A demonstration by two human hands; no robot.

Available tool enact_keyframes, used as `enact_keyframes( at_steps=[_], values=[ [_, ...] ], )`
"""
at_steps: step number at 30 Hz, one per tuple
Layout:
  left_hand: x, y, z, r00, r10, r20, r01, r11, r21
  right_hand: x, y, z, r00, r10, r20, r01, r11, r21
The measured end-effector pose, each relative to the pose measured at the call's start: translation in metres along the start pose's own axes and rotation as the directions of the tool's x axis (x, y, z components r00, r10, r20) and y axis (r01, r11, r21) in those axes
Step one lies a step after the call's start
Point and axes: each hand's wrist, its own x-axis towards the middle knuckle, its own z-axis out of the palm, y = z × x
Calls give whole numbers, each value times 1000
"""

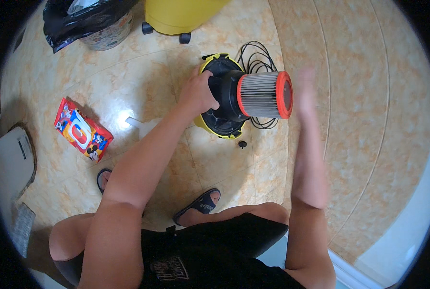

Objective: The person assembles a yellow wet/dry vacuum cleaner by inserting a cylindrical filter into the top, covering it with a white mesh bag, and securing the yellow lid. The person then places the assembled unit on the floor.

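Note:
My left hand is wrapped round the black and yellow motor head of a vacuum cleaner, tipped on its side. From its black middle a pleated cartridge filter with orange-red end rings sticks out to the right. Just past the filter's outer end, my right hand is raised, blurred by motion. It looks flat with fingers stretched out, holding nothing, and a narrow gap separates it from the filter. Behind the head lies a coiled black cable. A small black knob-like part rests on the floor close by.
A yellow vacuum tank on black casters stands at the far side. Left of it is a bin lined with a black bag. A colourful wipes packet and a white flat-ended piece lie on the tiled floor. At right rises a tiled wall.

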Motion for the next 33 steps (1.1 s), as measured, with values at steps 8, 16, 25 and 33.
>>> enact_keyframes(
  at_steps=[8,16,25,33],
  values=[
    [12,3,1,997,11,82,-20,994,106,-22,-9,-39,888,-115,-445,226,952,206],
    [8,2,-5,958,273,91,-274,962,-2,-153,186,-41,879,120,-462,-163,985,-55],
    [-38,62,11,908,415,57,-411,854,319,-194,229,63,909,231,-346,-315,925,-210],
    [-38,75,50,902,431,-7,-405,853,329,-192,278,51,871,185,-455,-140,982,129]
  ],
)
